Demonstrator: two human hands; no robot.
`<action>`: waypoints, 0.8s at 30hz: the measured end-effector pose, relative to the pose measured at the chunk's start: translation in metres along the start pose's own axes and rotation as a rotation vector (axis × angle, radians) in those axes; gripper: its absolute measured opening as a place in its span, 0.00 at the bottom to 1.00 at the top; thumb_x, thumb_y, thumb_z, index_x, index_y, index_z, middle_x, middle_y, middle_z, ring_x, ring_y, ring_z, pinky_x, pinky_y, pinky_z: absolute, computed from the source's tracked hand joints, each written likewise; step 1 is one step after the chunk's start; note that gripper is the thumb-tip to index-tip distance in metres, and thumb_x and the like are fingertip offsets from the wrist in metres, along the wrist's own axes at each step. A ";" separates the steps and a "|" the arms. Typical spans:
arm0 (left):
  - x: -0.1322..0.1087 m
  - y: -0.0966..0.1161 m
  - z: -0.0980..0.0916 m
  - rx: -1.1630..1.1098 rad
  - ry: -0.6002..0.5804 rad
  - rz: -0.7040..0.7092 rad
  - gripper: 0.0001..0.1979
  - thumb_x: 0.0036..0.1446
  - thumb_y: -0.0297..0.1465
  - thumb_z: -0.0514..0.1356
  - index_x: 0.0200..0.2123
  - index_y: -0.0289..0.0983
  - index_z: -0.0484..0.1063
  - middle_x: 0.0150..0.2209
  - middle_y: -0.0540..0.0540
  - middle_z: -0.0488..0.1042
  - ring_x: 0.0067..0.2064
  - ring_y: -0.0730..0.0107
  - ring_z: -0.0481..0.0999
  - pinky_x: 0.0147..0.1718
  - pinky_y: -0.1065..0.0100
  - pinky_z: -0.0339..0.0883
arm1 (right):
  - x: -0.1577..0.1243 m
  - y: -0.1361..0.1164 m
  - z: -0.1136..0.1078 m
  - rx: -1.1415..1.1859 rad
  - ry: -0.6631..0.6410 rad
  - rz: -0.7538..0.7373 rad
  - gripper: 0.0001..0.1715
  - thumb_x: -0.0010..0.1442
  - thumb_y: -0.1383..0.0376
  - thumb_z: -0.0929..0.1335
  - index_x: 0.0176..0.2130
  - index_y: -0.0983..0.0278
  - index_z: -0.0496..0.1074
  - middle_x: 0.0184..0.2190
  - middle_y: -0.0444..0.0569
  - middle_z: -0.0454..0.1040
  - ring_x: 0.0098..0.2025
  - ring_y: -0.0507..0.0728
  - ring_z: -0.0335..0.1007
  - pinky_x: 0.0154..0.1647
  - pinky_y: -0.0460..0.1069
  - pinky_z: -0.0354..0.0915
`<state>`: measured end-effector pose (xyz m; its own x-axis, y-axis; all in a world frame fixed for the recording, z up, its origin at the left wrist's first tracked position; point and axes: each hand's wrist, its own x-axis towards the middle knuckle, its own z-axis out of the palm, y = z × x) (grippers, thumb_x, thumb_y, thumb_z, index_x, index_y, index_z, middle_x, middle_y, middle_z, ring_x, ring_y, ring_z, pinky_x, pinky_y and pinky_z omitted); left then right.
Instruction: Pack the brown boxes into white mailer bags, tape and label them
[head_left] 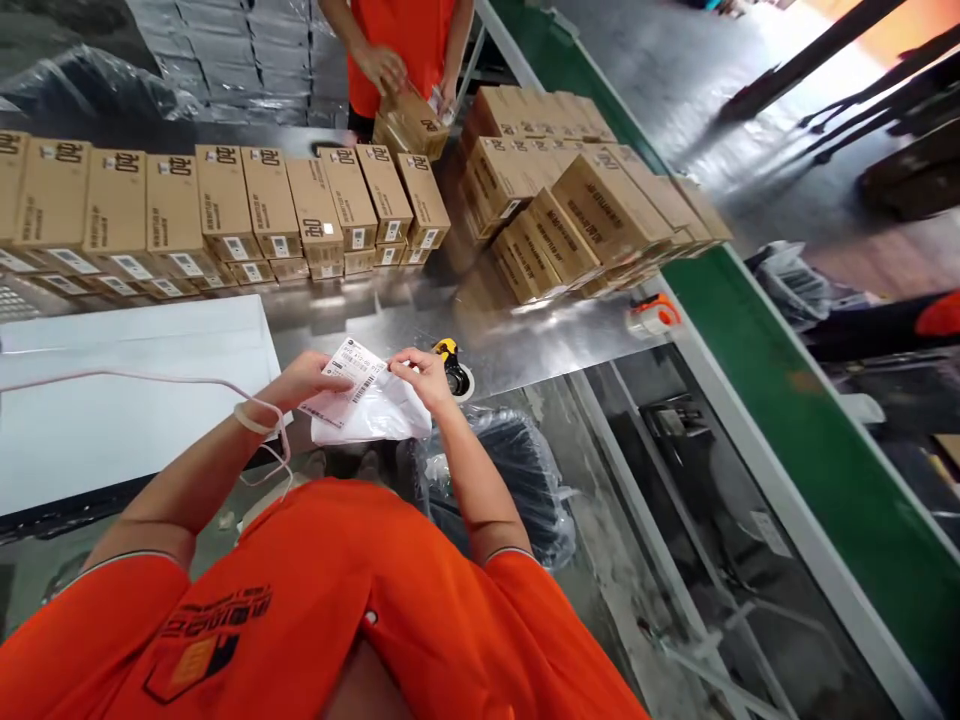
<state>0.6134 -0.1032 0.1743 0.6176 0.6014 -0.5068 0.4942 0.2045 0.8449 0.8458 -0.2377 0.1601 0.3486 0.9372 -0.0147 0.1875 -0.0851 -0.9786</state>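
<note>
White plastic bag — held over the near edge of the stainless steel table, between both hands. Barcode label sits on its upper face, long axis running lower left to upper right. Left hand is closed on the label's lower-left end; right hand pinches the upper-right end, fingers curled over the bag. Neither hand is open. Right hand is the nearer to the yellow-and-black tool at the table edge. Pale pink cord loops the left wrist and crosses a white board. Beyond — rows of cardboard cartons, with a co-worker's hand on a carton.
</note>
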 end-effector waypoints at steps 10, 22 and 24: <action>-0.026 0.013 0.001 -0.050 -0.113 0.025 0.22 0.40 0.41 0.79 0.35 0.32 0.89 0.36 0.40 0.86 0.36 0.54 0.83 0.35 0.64 0.74 | -0.011 -0.011 -0.003 -0.026 -0.071 -0.079 0.14 0.62 0.56 0.79 0.30 0.61 0.84 0.31 0.47 0.83 0.39 0.57 0.76 0.48 0.52 0.67; -0.041 0.021 0.005 0.005 -0.143 0.072 0.23 0.39 0.43 0.78 0.37 0.33 0.89 0.37 0.42 0.87 0.37 0.56 0.82 0.36 0.65 0.74 | -0.020 -0.017 -0.004 0.034 -0.087 -0.059 0.19 0.56 0.49 0.81 0.27 0.60 0.83 0.29 0.46 0.83 0.36 0.57 0.74 0.47 0.53 0.66; -0.041 0.019 0.005 0.004 -0.149 0.080 0.23 0.40 0.43 0.79 0.37 0.33 0.89 0.37 0.42 0.87 0.37 0.56 0.83 0.36 0.65 0.75 | -0.021 -0.019 -0.004 0.051 -0.095 -0.062 0.19 0.55 0.49 0.81 0.27 0.60 0.82 0.28 0.45 0.83 0.36 0.57 0.75 0.47 0.53 0.67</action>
<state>0.6008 -0.1273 0.2105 0.7386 0.4944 -0.4584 0.4426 0.1573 0.8828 0.8390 -0.2569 0.1800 0.2482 0.9683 0.0291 0.1581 -0.0109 -0.9874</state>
